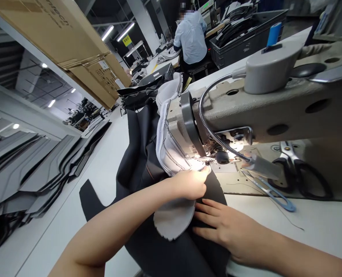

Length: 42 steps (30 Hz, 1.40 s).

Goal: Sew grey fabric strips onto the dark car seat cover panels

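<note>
Beside the needle area of an industrial sewing machine, my left hand is closed on the edge of a sewing piece of dark material with light grey backing. Its fingertips are close to the lit presser foot, and what lies under them is partly hidden. The black material spreads over the table below both hands. A grey-backed flap with a curved edge hangs between them. My right hand rests flat on the black material with fingers stretched, right of the flap. A pale stitched edge runs back along the machine head.
Black-handled scissors and blue thread snips lie on the machine bed at right, near a flexible lamp. Stacked grey panels fill the left table. Cardboard boxes stand behind. A seated person works farther back.
</note>
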Available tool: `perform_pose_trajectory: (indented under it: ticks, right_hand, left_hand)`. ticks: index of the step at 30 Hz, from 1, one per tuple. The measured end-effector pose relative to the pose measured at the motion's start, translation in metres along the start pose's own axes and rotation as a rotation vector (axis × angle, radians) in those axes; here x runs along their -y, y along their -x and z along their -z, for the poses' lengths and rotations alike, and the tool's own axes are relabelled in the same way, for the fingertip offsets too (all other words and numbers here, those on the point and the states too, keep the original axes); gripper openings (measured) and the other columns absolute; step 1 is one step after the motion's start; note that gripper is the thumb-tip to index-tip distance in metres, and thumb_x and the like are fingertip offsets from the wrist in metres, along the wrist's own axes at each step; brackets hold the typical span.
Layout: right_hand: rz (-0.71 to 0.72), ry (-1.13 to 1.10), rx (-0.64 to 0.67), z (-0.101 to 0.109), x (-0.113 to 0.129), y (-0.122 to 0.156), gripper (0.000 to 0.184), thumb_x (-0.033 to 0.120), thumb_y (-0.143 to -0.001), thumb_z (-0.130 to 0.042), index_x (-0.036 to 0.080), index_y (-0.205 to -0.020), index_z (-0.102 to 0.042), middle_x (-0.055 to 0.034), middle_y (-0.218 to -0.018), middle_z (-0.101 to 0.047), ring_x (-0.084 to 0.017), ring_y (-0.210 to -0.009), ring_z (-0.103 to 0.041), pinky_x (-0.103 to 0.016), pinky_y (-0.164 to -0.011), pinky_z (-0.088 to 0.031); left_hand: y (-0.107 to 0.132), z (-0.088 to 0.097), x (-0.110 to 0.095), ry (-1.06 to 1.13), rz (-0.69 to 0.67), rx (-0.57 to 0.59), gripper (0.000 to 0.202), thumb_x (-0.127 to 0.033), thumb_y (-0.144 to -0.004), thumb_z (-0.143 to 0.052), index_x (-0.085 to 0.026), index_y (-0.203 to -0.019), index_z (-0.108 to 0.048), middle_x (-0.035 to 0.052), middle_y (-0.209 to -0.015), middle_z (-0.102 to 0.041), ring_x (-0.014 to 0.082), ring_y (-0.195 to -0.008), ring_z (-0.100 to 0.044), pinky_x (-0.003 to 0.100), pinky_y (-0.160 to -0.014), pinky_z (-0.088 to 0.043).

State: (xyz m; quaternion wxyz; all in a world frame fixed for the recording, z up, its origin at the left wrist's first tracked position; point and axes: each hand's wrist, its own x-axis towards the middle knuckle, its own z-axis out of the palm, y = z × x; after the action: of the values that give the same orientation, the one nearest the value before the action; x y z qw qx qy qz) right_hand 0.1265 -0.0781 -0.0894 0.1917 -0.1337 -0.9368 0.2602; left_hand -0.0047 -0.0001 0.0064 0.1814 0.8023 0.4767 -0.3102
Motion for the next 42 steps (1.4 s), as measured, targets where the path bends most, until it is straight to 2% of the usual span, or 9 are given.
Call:
perform_pose_trajectory:
  ticks: [6, 12, 20, 25, 29, 32, 35, 39, 42]
  right_hand:
    - [-0.115, -0.043, -0.02, -0.013, 0.004, -0.022, 0.051, 0.028, -0.074, -0.059, 0.021, -0.124, -0.058, -0.0095, -0.114, -0.062, -0.025, -0.117, -0.048, -0.044, -0.112, -0.016]
    - [-0.028, 0.002, -0.032, -0.031, 0.022, -0.035, 0.043, 0.034, -0.074, -0.059, 0.014, -0.111, -0.065, -0.0113, -0.126, -0.057, -0.028, -0.129, -0.035, -0.043, -0.114, -0.008]
    - [-0.199, 0.001, -0.055, -0.05, 0.009, -0.06, 0.024, 0.011, -0.075, -0.049, 0.017, -0.084, -0.07, -0.0062, -0.077, -0.068, -0.022, -0.084, -0.058, -0.037, -0.09, -0.039]
    - [-0.232, -0.097, -0.132, -0.035, 0.011, -0.059, 0.026, 0.029, -0.084, -0.054, 0.016, -0.101, -0.068, -0.0084, -0.091, -0.069, -0.024, -0.093, -0.059, -0.037, -0.091, -0.04]
    - [-0.291, -0.272, -0.254, -0.019, 0.028, -0.038, 0.088, 0.068, -0.076, -0.055, 0.007, -0.138, -0.039, -0.018, -0.133, -0.051, -0.029, -0.121, -0.047, -0.038, -0.101, -0.037]
    - [-0.227, -0.133, -0.275, -0.03, 0.037, -0.025, 0.079, 0.054, -0.088, -0.048, 0.005, -0.144, -0.025, -0.0218, -0.14, -0.042, -0.029, -0.128, -0.041, -0.039, -0.104, -0.034]
    - [-0.146, 0.237, -0.279, -0.053, 0.041, -0.022, 0.053, 0.027, -0.091, -0.043, 0.001, -0.138, -0.037, -0.0265, -0.132, -0.048, -0.035, -0.125, -0.043, -0.048, -0.104, -0.033]
    - [-0.154, 0.47, -0.377, -0.073, 0.045, -0.026, 0.052, 0.027, -0.085, -0.047, -0.001, -0.129, -0.047, -0.027, -0.125, -0.054, -0.037, -0.117, -0.05, -0.05, -0.097, -0.039]
    - [-0.156, 0.487, -0.424, -0.073, 0.043, -0.028, 0.055, 0.029, -0.079, -0.053, 0.001, -0.126, -0.05, -0.0228, -0.12, -0.058, -0.036, -0.113, -0.052, -0.05, -0.1, -0.037]
  left_hand:
    - [0.009, -0.013, -0.005, -0.149, 0.048, -0.015, 0.088, -0.024, -0.077, -0.049, -0.017, -0.149, 0.002, 0.0144, -0.094, -0.069, 0.0316, -0.08, -0.066, 0.037, -0.066, -0.048]
    - [0.017, 0.004, 0.004, -0.05, 0.002, 0.096, 0.084, -0.016, -0.076, -0.043, -0.025, -0.149, -0.002, 0.0138, -0.109, -0.067, 0.03, -0.085, -0.066, 0.031, -0.063, -0.047]
    - [0.003, -0.005, -0.01, -0.041, 0.033, 0.003, 0.079, -0.017, -0.077, -0.038, -0.01, -0.148, -0.005, 0.0206, -0.106, -0.066, 0.0343, -0.09, -0.065, 0.038, -0.067, -0.048]
    - [0.006, -0.017, -0.009, -0.102, 0.036, -0.085, 0.085, -0.02, -0.075, -0.042, -0.013, -0.149, -0.001, 0.0175, -0.106, -0.066, 0.0366, -0.098, -0.062, 0.042, -0.075, -0.048]
    - [0.014, -0.005, 0.006, -0.061, 0.004, 0.043, 0.089, -0.018, -0.074, -0.042, -0.02, -0.149, 0.006, 0.0124, -0.119, -0.062, 0.0317, -0.102, -0.062, 0.038, -0.081, -0.049]
    - [0.017, 0.007, 0.019, 0.05, -0.068, 0.117, 0.082, -0.016, -0.076, -0.038, -0.026, -0.15, -0.003, 0.0053, -0.145, -0.039, 0.0251, -0.122, -0.049, 0.033, -0.096, -0.043]
    - [0.019, 0.011, 0.022, 0.103, -0.095, 0.135, 0.076, -0.015, -0.077, -0.036, -0.023, -0.149, -0.014, 0.0036, -0.152, -0.025, 0.0231, -0.135, -0.033, 0.032, -0.106, -0.033]
    - [0.016, 0.001, 0.005, -0.009, 0.025, 0.107, 0.079, -0.019, -0.077, -0.04, -0.017, -0.149, -0.009, 0.0159, -0.127, -0.057, 0.0312, -0.109, -0.059, 0.038, -0.082, -0.049]
    - [0.009, -0.007, -0.009, -0.053, 0.064, 0.07, 0.083, -0.021, -0.076, -0.042, -0.01, -0.149, -0.002, 0.0188, -0.108, -0.066, 0.0327, -0.092, -0.065, 0.037, -0.07, -0.049]
